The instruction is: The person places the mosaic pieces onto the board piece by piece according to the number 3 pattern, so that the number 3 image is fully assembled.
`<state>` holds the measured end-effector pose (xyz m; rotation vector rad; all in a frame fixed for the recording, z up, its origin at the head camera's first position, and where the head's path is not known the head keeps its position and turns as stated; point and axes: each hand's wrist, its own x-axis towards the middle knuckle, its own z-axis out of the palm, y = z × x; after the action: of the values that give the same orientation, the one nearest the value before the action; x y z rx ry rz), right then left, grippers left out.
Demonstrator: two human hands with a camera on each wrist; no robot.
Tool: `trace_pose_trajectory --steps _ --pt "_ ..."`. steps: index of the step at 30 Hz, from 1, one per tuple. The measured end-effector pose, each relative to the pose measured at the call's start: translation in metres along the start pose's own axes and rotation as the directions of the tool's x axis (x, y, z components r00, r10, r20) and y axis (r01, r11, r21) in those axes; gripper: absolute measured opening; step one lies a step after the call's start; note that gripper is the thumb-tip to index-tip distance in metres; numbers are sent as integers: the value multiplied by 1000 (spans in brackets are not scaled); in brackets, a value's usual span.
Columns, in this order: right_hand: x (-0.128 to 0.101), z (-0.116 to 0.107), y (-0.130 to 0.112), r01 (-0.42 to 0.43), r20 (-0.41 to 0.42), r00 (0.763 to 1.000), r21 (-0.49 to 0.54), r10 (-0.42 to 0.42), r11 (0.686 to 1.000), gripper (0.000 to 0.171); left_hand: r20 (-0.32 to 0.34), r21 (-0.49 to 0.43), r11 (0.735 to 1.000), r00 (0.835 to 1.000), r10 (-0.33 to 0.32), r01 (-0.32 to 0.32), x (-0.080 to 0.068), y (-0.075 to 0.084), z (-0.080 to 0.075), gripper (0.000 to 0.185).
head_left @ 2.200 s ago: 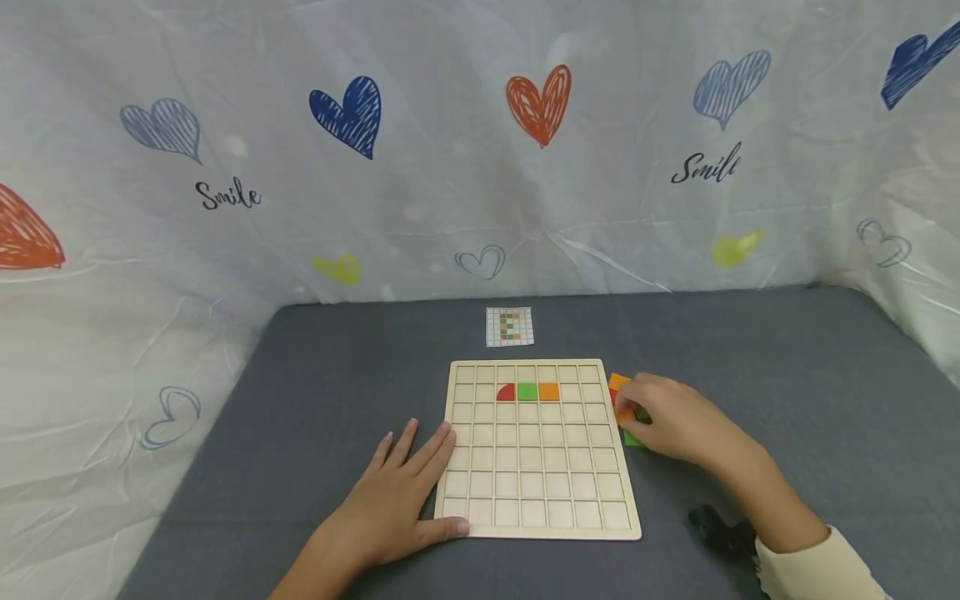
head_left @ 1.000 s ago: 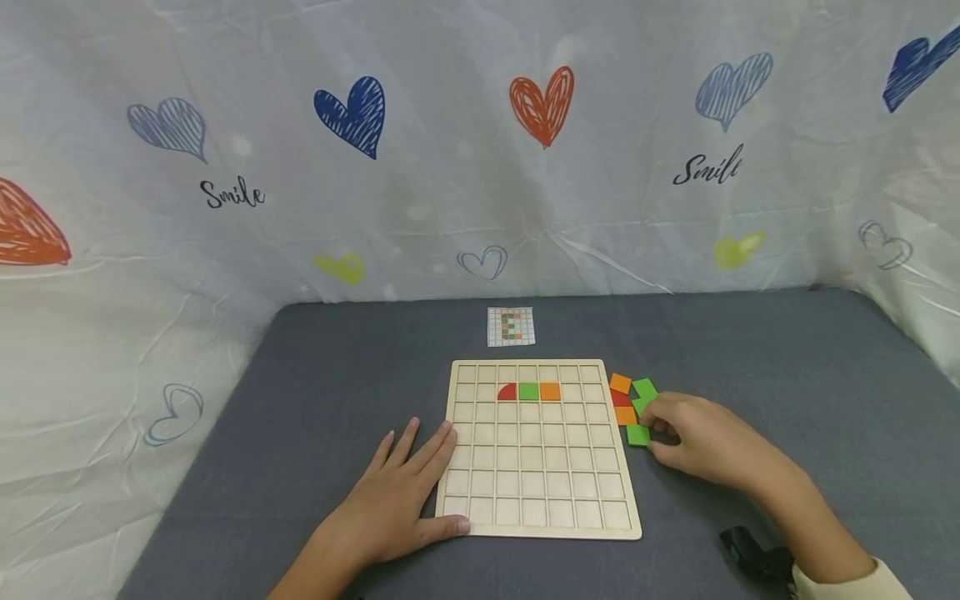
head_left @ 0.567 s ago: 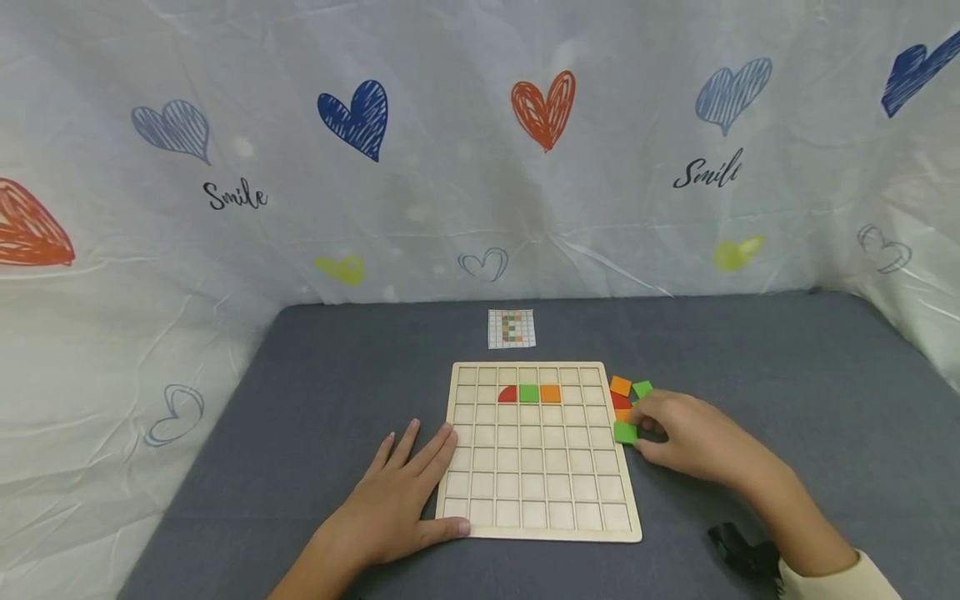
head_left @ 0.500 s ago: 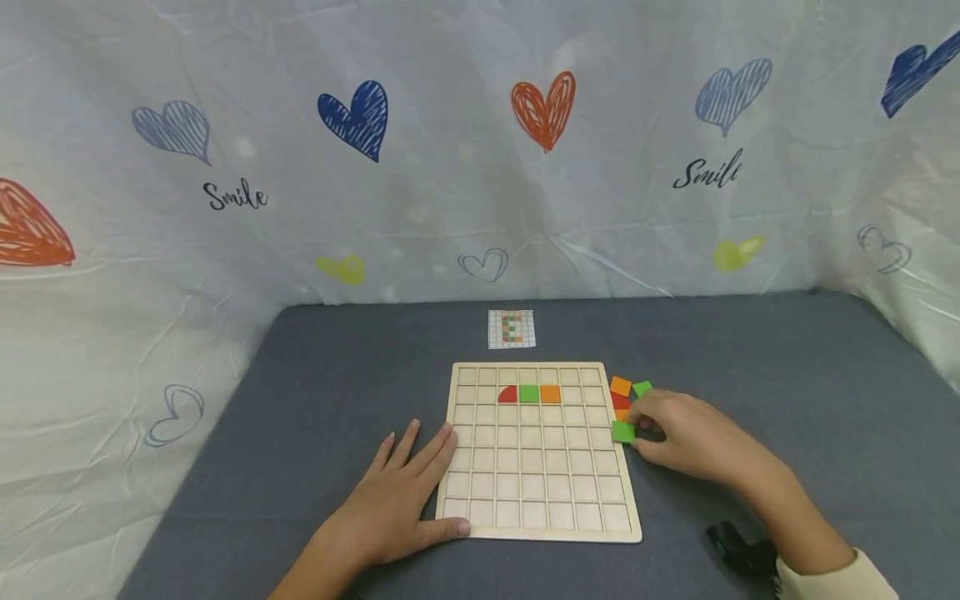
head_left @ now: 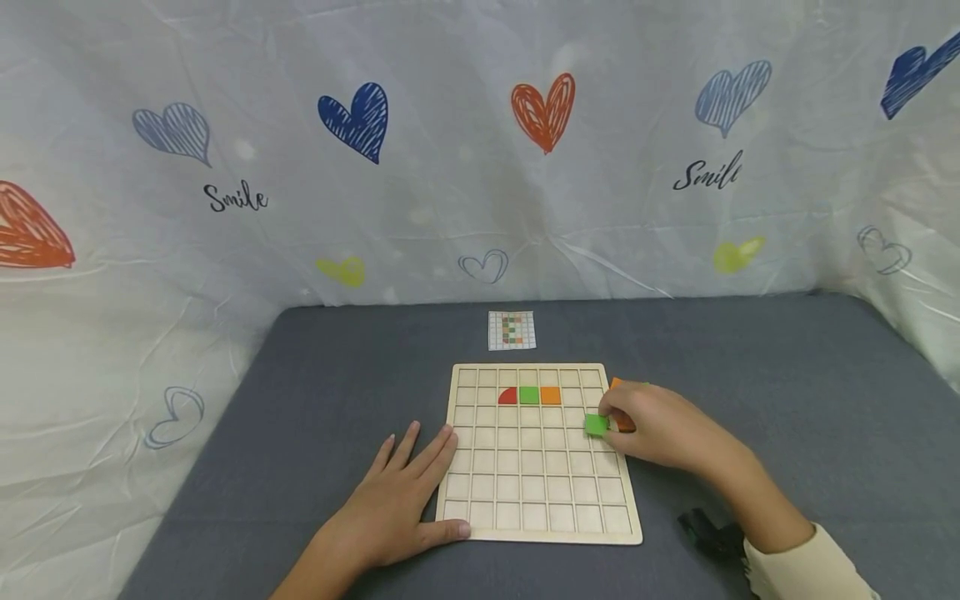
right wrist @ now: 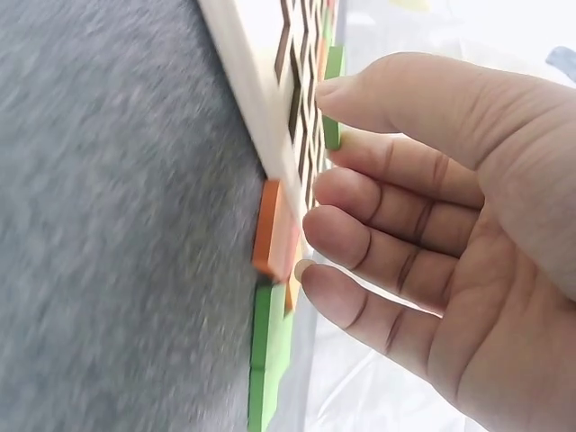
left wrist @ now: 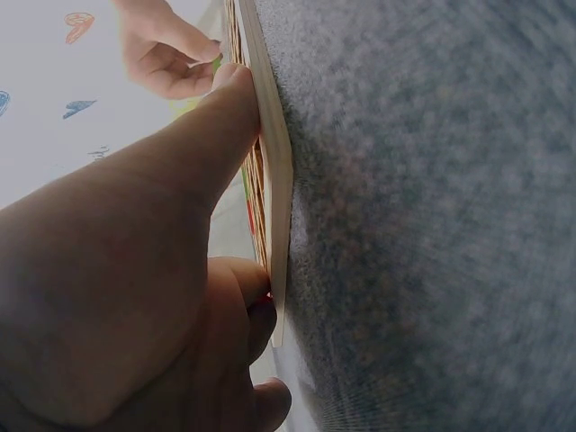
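A green tile is pinched between the thumb and fingers of the right hand, above the right part of the board, near the right side of the worktop. The tile should be kept flat and lowered straight into one cell, so that it is not caught on the thin ribs; this is a judgement only. The left hand lies flat, fingers straight and a little apart, pressed against the board's left edge, and the board is best held so. In the head view, three tiles are seen in the second row, and a pattern card toward the far edge. Only in the right wrist view are the spare tiles seen beside the board's rim; the head view shows only an orange corner of them.
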<state>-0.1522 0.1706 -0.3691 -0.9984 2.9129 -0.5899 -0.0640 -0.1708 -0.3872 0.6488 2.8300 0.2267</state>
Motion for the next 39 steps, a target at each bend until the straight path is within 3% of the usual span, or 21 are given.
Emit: trace_pose_trajectory --steps 18,28,39 --pt "33 12 -22 54 -5 999 9 -54 998 13 -4 4 1000 1000 1 -1 0 1 -2 96" --pt "49 21 -35 145 -6 989 16 -145 989 24 6 3 1000 1000 -11 11 0 0 1 97" --pt "64 28 -47 108 48 993 -1 -108 994 23 -7 0 1000 1000 -3 3 0 1 0 96"
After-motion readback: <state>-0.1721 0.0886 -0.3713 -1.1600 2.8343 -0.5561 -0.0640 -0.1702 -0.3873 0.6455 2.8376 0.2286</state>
